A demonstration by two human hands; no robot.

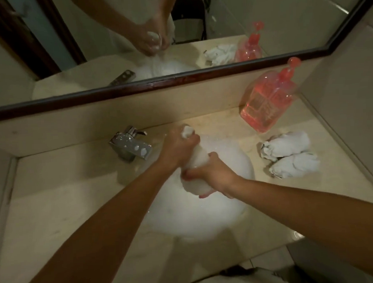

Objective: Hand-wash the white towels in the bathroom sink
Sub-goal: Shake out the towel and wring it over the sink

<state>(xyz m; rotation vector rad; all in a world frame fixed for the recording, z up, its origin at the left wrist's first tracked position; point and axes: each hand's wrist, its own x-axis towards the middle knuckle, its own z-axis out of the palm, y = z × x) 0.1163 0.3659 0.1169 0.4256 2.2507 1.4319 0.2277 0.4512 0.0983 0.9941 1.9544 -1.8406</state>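
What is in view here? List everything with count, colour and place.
held towel: one, white, twisted, above the sink
wrung towels: two, white, side by side on the counter right of the sink
soap bottle: one, clear pink with a pump, back right of the counter
tap: one, chrome, flecked with foam, back left of the sink
sink: one, white, set in the counter
suds: white, filling the sink
counter: one, beige
mirror: one, dark frame, on the wall behind the counter
left hand: one, grips the held towel's upper end
right hand: one, grips the held towel lower down
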